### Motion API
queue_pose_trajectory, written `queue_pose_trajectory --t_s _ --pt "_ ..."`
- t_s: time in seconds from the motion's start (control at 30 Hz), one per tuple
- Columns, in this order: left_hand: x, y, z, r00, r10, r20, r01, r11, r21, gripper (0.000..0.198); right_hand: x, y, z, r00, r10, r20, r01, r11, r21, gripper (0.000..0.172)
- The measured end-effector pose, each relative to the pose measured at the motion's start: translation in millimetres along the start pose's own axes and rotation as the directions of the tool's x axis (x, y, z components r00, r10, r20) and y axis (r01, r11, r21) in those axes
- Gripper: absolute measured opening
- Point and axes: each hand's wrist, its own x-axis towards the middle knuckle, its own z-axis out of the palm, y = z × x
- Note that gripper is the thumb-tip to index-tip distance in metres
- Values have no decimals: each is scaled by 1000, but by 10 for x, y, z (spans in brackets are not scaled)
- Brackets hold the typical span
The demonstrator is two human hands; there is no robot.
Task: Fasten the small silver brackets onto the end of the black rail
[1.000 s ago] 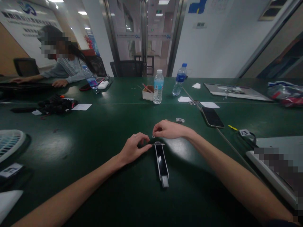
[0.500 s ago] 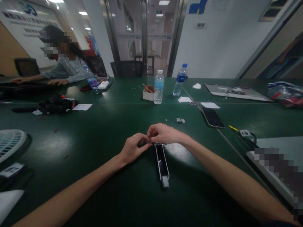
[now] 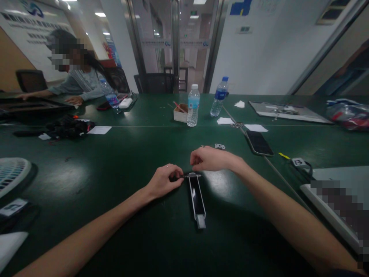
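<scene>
A long black channel-shaped part with silver ends (image 3: 196,198) lies on the green table (image 3: 121,161), pointing away from me. My left hand (image 3: 164,180) is closed, its fingers pinching a small dark piece against the part's far end. My right hand (image 3: 211,159) hovers just beyond that end, fingers curled in a pinch; whatever it holds is too small to make out. A small metal bracket (image 3: 219,146) lies just past my right hand.
Two water bottles (image 3: 193,105) (image 3: 218,97) and a small box (image 3: 180,112) stand mid-table. A phone (image 3: 258,143) lies to the right, a white fan (image 3: 13,175) at the left edge, black items (image 3: 67,127) further back. Another person (image 3: 76,79) sits at the far left.
My right hand came in to meet my left at the part's far end, then drew back to the right. My left hand stayed pinched at that end.
</scene>
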Motion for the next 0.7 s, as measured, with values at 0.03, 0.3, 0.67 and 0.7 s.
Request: queue_pose_trajectory --t_s 0.03,0.3,0.67,0.7 --pt "3 3 -3 1000 -10 16 10 1000 -9 10 -17 17 -24 998 30 55 -27 998 -50 20" --pt "10 37 -24 995 -74 66 75 997 0 13 -22 32 -30 958 134 252 -83 976 -203 21" --pt "4 22 -42 990 -80 118 84 996 -31 20 11 64 5 954 125 272 -65 973 -220 19" --pt "2 12 -39 991 -69 116 73 997 -31 19 12 71 12 957 117 266 -60 975 -215 18"
